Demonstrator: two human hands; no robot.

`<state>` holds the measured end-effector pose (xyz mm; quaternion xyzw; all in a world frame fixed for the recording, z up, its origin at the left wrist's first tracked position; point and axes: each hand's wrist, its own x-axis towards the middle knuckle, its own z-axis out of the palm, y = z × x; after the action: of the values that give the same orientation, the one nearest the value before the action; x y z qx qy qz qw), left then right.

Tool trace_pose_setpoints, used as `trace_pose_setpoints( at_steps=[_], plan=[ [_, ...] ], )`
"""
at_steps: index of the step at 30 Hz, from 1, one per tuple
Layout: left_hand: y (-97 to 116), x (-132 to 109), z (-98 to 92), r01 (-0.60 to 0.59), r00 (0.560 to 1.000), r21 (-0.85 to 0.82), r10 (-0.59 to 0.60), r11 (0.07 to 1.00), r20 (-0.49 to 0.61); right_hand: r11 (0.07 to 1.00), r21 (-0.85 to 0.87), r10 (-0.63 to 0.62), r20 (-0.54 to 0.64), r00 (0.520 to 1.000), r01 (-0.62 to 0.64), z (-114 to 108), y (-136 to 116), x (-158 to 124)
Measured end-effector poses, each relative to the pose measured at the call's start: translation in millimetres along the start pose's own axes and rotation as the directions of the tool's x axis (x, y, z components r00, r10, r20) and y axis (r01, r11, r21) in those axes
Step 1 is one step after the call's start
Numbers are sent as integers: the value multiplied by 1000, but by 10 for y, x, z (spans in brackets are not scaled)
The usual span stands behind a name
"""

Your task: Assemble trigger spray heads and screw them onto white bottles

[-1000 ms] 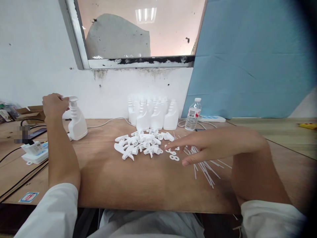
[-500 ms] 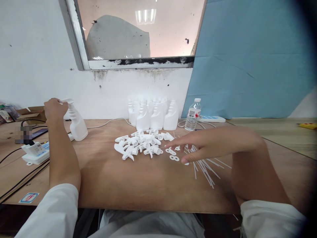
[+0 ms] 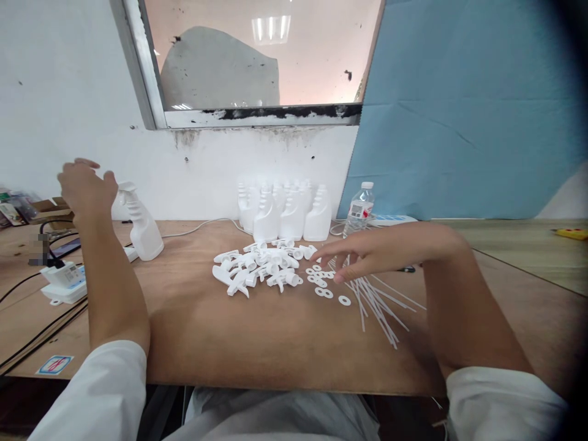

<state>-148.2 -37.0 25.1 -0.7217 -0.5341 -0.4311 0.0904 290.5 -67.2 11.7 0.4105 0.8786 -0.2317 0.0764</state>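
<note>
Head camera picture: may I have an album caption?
Left hand open beside a trigger spray bottle, right hand near white washers, thin tubes and heaped trigger sprayers.

On the bench (image 3: 257,349), spray heads (image 3: 271,260) lie before grouped bottles (image 3: 290,214); right of the heads lie rings (image 3: 340,301), then tubes (image 3: 375,307); left stands a spray bottle (image 3: 146,229).

1) white spray bottle (image 3: 146,231), trigger head (image 3: 127,189) on top, standing at left
2) white trigger heads (image 3: 257,265), heaped loosely at centre
3) flat white rings (image 3: 324,293), some overlapping, just right of the trigger heads
4) thin white tubes (image 3: 375,305), fanned out farther right
5) white headless bottles (image 3: 291,214), upright and grouped, far side
</note>
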Motion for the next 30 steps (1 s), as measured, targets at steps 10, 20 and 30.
trace_pose_setpoints(
  at_steps=[10,20,30],
  plan=[
    [274,323,678,-55,998,275,48,960,35,979,13,202,71,977,-204,-83,582,639],
    [744,-6,1973,-388,490,-11,217,922,844,932,37,327,348,879,-361,229,1076,1408],
    [606,-99,2331,-461,452,-84,316,883,834,963,-64,268,285,920,-261,437,1161,1705]
  ],
)
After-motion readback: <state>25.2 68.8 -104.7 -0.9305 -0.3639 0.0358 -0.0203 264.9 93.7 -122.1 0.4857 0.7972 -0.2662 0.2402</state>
